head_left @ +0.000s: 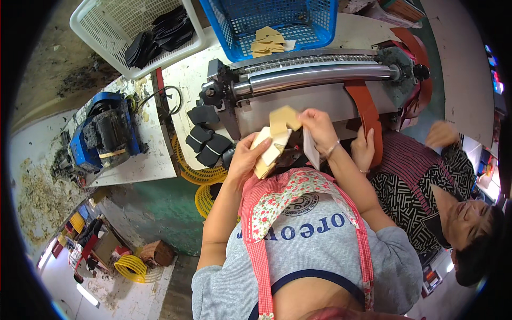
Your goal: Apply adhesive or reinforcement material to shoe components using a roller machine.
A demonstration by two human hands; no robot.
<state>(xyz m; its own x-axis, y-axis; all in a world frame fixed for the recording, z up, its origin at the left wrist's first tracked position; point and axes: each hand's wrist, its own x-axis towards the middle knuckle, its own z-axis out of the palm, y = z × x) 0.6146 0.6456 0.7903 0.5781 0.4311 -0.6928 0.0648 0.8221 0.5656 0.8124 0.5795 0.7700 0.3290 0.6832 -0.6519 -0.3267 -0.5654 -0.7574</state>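
Note:
My left hand (246,159) is closed around a small stack of cream and tan cut pieces (270,153), held in front of my apron. A tan angular piece (284,119) stands out above the stack, its right edge at the fingertips of my right hand (320,129), which is pinched closed. Below those fingers hangs a white flat piece (310,149). Whether the right fingers grip the tan piece, the white one or both is partly hidden. Just beyond my hands lies a machine with a long shiny metal roller (320,76).
A blue basket (226,37) with tan pieces and a white basket (101,40) with black pieces stand behind the machine. Bundled black pieces (208,143) lie left. A blue motor (104,133) sits farther left. At right, a co-worker's hand (362,150) touches a reddish-brown strip (368,106).

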